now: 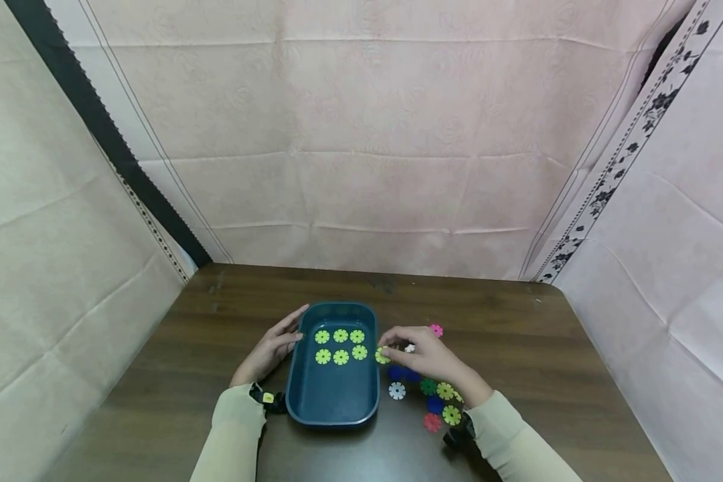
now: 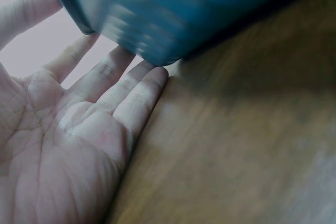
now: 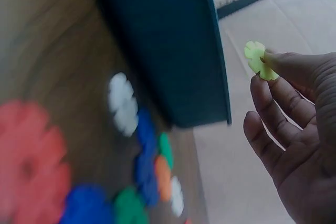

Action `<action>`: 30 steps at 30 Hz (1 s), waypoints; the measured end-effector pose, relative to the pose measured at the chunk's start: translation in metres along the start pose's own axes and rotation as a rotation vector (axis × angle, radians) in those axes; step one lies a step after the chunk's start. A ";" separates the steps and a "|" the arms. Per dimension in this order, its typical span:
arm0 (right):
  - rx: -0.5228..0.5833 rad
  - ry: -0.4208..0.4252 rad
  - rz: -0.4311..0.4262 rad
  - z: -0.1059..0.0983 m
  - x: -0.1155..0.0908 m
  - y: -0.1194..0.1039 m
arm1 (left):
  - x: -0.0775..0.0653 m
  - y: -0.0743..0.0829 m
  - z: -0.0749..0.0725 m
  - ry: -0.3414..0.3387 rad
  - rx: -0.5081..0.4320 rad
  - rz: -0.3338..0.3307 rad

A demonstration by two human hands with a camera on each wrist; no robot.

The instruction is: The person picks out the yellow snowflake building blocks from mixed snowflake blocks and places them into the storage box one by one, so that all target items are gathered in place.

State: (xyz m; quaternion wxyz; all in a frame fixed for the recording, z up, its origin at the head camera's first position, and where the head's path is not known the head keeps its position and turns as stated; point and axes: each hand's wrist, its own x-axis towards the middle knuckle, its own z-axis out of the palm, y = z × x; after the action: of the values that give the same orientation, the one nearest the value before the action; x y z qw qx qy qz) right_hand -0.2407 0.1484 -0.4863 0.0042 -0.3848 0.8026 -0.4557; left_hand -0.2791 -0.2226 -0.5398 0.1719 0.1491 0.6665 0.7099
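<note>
A dark teal tray (image 1: pixel 333 408) stands on the table, with two rows of yellow-green flower-shaped discs (image 1: pixel 340 357) lying on its floor. My left hand (image 1: pixel 272 349) rests against the tray's left side, fingers stretched out; the left wrist view shows the fingertips (image 2: pixel 157 77) at the tray's outer wall. Between thumb and fingertips my right hand (image 1: pixel 420 351) pinches another yellow-green flower disc (image 3: pixel 257 61). It holds this disc at the tray's right rim, above the rim's height in the right wrist view.
Right of the tray, loose flower discs lie scattered: a white one (image 1: pixel 397 391), a green one (image 1: pixel 428 386), a red one (image 1: pixel 432 422), several blue and yellow ones, and a pink one (image 1: pixel 436 330) farther back. Pale cloth (image 1: pixel 361 134) hangs behind the wooden table (image 1: pixel 494 301) and along both sides.
</note>
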 end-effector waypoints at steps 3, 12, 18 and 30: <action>-0.008 -0.056 -0.055 0.006 0.019 -0.008 | 0.001 0.000 0.000 0.001 0.000 -0.004; -0.039 -0.263 -0.123 0.043 0.068 -0.015 | 0.002 -0.001 -0.001 0.005 0.017 -0.009; -0.121 -0.417 -0.086 0.066 0.090 -0.007 | 0.004 -0.004 -0.003 -0.015 0.047 0.017; -0.230 -0.507 -0.013 0.078 0.099 -0.008 | 0.003 -0.004 -0.002 -0.028 0.013 0.035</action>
State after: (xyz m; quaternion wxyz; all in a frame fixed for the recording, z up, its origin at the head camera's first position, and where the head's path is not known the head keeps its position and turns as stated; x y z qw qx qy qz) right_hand -0.2776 0.0277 -0.4916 0.1582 -0.4898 0.8198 -0.2510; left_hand -0.2825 -0.2234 -0.5439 0.1676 0.1718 0.6659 0.7064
